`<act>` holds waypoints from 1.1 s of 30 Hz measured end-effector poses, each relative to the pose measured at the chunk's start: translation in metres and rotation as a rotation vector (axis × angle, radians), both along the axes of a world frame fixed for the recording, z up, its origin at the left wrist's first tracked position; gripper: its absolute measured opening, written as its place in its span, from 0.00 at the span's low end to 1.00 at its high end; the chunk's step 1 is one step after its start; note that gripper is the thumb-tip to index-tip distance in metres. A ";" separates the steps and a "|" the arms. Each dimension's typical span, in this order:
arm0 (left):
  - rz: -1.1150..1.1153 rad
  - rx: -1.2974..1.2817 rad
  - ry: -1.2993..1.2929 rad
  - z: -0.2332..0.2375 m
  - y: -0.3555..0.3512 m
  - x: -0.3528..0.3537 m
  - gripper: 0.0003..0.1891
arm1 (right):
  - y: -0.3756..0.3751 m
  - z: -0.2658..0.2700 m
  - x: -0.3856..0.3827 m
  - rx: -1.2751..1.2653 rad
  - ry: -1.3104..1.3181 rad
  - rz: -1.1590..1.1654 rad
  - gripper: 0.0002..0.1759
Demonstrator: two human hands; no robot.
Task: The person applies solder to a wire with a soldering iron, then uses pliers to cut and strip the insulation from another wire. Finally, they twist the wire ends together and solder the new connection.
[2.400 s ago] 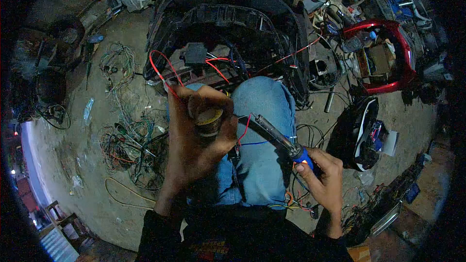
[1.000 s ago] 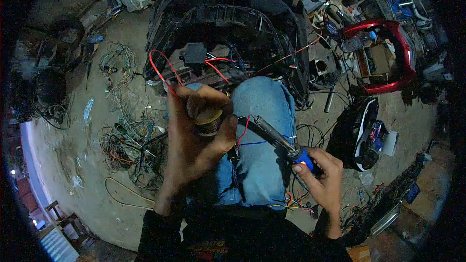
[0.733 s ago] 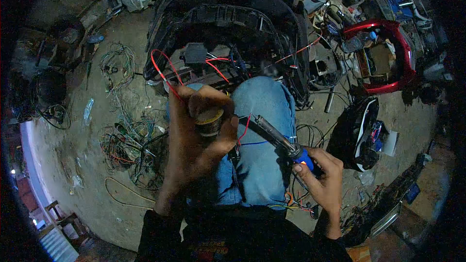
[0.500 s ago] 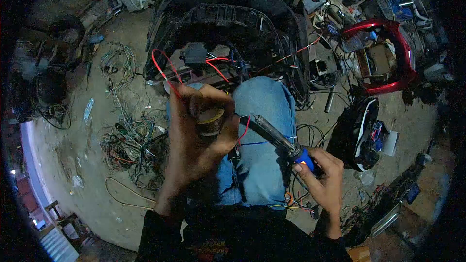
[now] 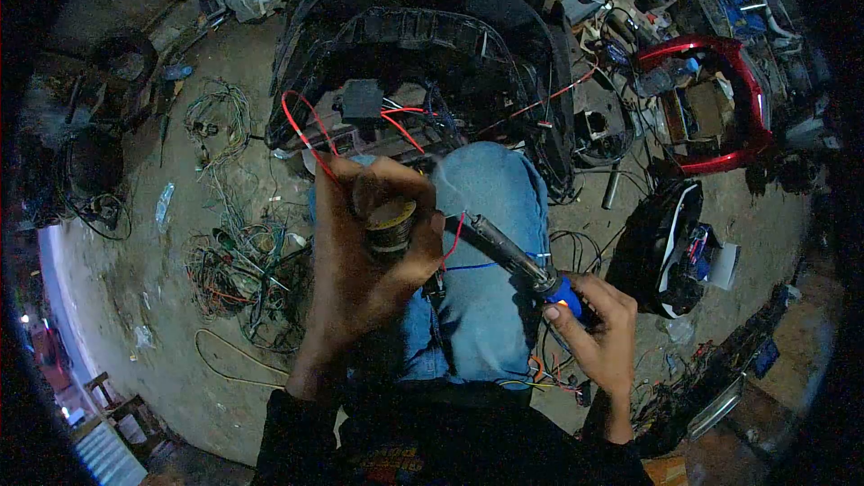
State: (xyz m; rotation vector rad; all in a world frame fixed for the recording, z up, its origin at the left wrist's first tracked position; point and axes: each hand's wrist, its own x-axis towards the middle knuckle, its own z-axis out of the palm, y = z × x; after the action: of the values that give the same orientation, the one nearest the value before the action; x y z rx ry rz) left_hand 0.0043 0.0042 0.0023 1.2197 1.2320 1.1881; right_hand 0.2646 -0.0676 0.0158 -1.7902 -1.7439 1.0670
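Observation:
My left hand is closed around a spool of solder, and a red wire loops up from beside its fingers. Just right of the left fingertips, a short red wire end meets the tip of a soldering iron. The iron has a metal barrel and a blue handle, which my right hand grips. A thin wisp of smoke rises above the tip. Beneath the wire, a blue wire crosses my jeans-clad knee.
A large black plastic shell lies ahead, with a black box and red wires inside. Tangled wires cover the floor at left. A red plastic frame and a black shoe-like item are at right.
Smoke now shows above the iron's tip. Both hands stay in nearly the same place, with the iron still against the red wire end.

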 end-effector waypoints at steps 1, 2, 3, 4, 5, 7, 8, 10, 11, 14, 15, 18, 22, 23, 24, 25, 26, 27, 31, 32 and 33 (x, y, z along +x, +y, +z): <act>0.000 -0.025 -0.003 0.001 -0.001 0.000 0.26 | 0.001 0.001 0.000 -0.005 -0.006 0.003 0.20; 0.000 -0.049 -0.005 0.001 -0.001 -0.001 0.26 | 0.001 0.002 -0.001 -0.010 -0.012 0.005 0.20; -0.021 -0.029 0.036 0.001 -0.001 -0.002 0.26 | 0.002 0.002 -0.001 -0.012 -0.012 0.006 0.20; -0.043 -0.009 0.077 0.000 0.000 -0.004 0.26 | 0.002 0.003 -0.001 -0.015 -0.011 0.008 0.20; -0.064 0.011 0.118 -0.001 0.000 -0.006 0.26 | 0.002 0.003 -0.001 -0.018 -0.011 0.009 0.20; -0.044 0.030 0.057 -0.001 0.000 -0.003 0.26 | 0.002 0.003 -0.001 -0.020 -0.008 0.004 0.20; -0.035 0.040 0.026 -0.001 0.000 -0.002 0.26 | 0.002 0.002 -0.001 -0.020 -0.007 0.002 0.20; -0.040 0.079 0.131 -0.005 0.000 -0.003 0.27 | 0.001 0.002 -0.001 -0.016 -0.005 0.002 0.20; -0.043 0.099 0.184 -0.006 0.000 -0.004 0.27 | 0.002 0.002 -0.001 -0.014 -0.004 0.002 0.20; -0.061 0.135 0.133 -0.007 0.002 -0.006 0.27 | 0.002 0.006 -0.002 -0.041 -0.018 -0.012 0.20; -0.053 0.143 0.104 -0.009 0.002 -0.005 0.27 | 0.002 0.005 -0.002 -0.037 -0.021 -0.008 0.20; -0.033 0.156 0.065 -0.015 0.002 -0.001 0.26 | 0.001 0.003 0.000 -0.023 -0.021 -0.003 0.20; -0.037 0.137 0.114 -0.009 0.002 -0.001 0.27 | 0.001 0.002 0.000 -0.015 -0.013 -0.004 0.20; -0.043 0.132 0.118 -0.008 0.002 -0.002 0.27 | 0.001 0.003 0.000 -0.017 -0.016 -0.003 0.20; -0.038 0.146 0.144 -0.008 0.002 -0.002 0.27 | 0.000 0.000 -0.001 0.020 -0.008 -0.012 0.21; -0.033 0.159 0.171 -0.008 0.003 -0.001 0.27 | -0.001 -0.005 -0.001 0.057 0.001 -0.022 0.21; -0.028 0.172 0.199 -0.008 0.003 -0.001 0.27 | -0.002 -0.007 -0.001 0.093 0.011 -0.031 0.22; -0.028 0.156 0.160 -0.008 0.003 -0.001 0.27 | -0.002 -0.007 -0.001 0.088 0.013 -0.028 0.22; -0.016 0.126 0.052 -0.009 0.002 0.003 0.27 | -0.001 -0.001 0.001 0.024 -0.010 -0.009 0.21; -0.009 0.126 0.038 -0.010 0.003 0.004 0.27 | -0.001 0.000 0.001 -0.003 -0.025 -0.002 0.20; -0.013 0.094 0.052 -0.009 0.002 0.003 0.27 | -0.001 0.000 0.001 -0.003 -0.020 -0.002 0.20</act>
State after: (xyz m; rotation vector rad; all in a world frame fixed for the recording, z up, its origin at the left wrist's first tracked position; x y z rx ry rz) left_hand 0.0077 0.0059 -0.0065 1.3334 1.2161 1.2224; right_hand 0.2658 -0.0685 0.0155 -1.8096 -1.7525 1.0553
